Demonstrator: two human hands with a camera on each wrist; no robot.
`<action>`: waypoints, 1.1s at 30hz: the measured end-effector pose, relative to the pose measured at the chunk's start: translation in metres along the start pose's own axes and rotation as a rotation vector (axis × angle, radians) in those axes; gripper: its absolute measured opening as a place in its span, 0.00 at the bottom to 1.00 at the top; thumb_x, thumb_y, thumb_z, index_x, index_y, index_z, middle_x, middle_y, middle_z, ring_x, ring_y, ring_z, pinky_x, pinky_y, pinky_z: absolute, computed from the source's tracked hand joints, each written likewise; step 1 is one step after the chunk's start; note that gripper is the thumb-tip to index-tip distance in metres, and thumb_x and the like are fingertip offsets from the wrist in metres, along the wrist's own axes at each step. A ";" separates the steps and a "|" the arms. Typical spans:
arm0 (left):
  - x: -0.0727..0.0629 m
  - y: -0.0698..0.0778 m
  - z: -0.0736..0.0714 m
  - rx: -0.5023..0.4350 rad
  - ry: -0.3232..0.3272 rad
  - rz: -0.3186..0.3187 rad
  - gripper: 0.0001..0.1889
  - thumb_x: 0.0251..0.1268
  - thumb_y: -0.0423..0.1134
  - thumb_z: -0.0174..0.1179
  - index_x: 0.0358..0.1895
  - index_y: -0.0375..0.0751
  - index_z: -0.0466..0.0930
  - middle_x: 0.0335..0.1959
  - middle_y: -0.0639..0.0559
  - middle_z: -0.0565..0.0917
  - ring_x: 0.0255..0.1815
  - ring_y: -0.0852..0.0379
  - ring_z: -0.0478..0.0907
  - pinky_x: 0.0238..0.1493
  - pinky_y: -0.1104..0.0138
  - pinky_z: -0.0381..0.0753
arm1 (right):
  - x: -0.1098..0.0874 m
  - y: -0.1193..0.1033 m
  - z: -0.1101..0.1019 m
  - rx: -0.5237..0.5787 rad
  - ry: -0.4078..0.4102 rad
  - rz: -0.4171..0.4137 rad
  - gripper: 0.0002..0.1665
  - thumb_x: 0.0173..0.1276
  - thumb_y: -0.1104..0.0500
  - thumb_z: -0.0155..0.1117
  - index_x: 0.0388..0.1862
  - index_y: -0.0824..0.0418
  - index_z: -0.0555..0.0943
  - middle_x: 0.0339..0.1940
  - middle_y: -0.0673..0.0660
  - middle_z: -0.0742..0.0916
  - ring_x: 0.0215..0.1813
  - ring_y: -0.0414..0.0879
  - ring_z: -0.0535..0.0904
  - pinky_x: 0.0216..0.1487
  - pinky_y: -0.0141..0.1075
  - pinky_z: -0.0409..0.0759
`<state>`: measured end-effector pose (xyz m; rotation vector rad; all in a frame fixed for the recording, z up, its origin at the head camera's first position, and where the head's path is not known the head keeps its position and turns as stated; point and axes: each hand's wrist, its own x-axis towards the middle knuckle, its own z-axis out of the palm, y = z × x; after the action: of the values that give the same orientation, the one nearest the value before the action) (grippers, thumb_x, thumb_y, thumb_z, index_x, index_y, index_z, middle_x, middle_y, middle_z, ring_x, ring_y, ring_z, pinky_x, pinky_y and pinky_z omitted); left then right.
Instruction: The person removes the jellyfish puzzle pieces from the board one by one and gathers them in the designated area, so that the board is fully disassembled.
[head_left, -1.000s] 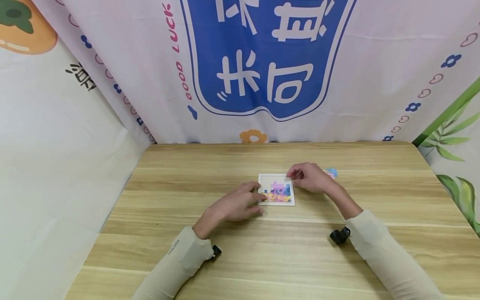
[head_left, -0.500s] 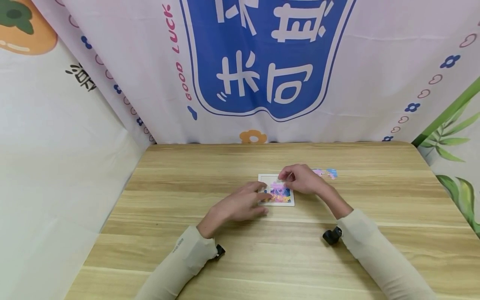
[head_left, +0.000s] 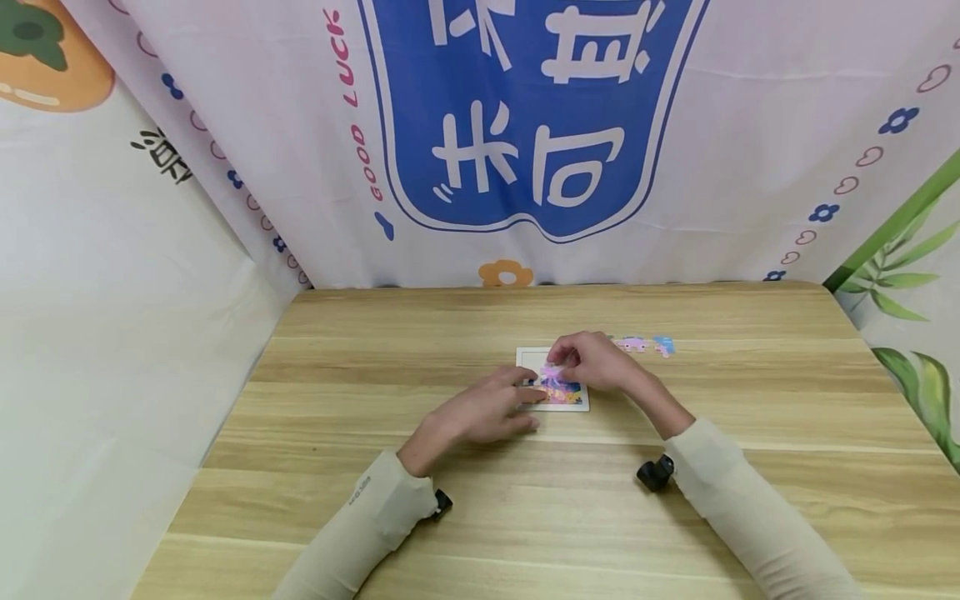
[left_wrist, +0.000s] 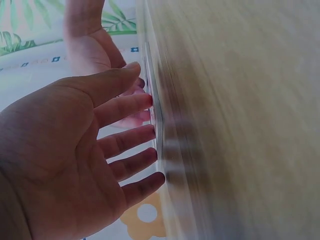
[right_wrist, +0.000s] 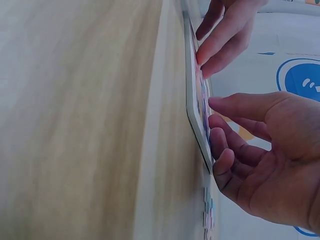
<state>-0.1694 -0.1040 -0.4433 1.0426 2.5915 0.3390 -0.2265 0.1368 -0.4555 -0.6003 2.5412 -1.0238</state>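
A small jigsaw puzzle in a white tray (head_left: 552, 407) lies flat on the wooden table, with a colourful picture in its lower part and pale bare board along the top. My left hand (head_left: 487, 407) reaches in from the left, its spread fingers resting on the tray's left side and the picture. The right hand (head_left: 596, 362) is over the tray's upper right, thumb and forefinger pinching a puzzle piece close over the pink part of the picture. In the right wrist view the right hand (right_wrist: 275, 150) has its thumb and fingertips right at the board; the fingers largely hide the piece.
Loose puzzle pieces (head_left: 632, 343), pink and blue, lie on the table (head_left: 480, 517) just right of the tray, partly behind the right hand. A printed curtain (head_left: 660, 250) hangs along the table's back edge.
The right hand has moved left from the tray's upper right corner to the middle of the picture, uncovering loose pieces behind it. The left hand has shifted slightly right across the tray.
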 end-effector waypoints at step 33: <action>-0.002 0.000 0.000 -0.018 -0.003 -0.006 0.26 0.83 0.51 0.60 0.78 0.50 0.76 0.83 0.44 0.68 0.86 0.44 0.61 0.84 0.50 0.68 | -0.001 -0.009 0.005 -0.067 0.013 -0.022 0.16 0.68 0.67 0.77 0.54 0.63 0.87 0.44 0.56 0.90 0.45 0.46 0.84 0.52 0.41 0.85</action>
<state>-0.1681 -0.1054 -0.4432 1.0289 2.5835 0.3585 -0.2211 0.1283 -0.4527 -0.6431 2.5950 -0.9556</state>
